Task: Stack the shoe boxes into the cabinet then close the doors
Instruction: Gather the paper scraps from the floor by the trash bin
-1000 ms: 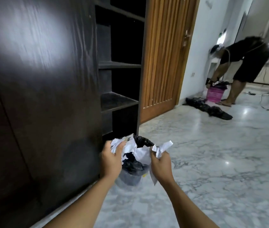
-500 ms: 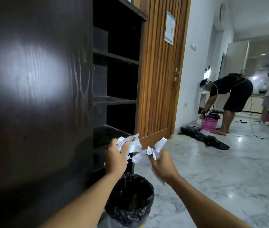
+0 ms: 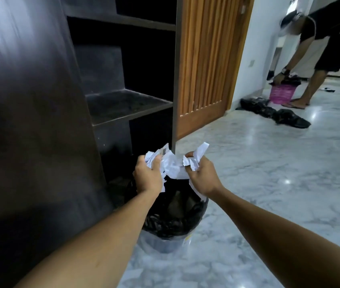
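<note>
1. Our left hand, at lower centre of the frame, has its fingers curled tight round one end of a crumpled white paper. Our right hand pinches the other end, thumb and fingers closed on it.
2. The paper hangs just above a bin lined with a black bag; we cannot tell what lies inside.
3. The dark cabinet fills the left of the frame, its shelves exposed at upper centre.
4. At upper right another person bends over a pink basket.
5. A small sticker on the bin is too blurred to read.
</note>
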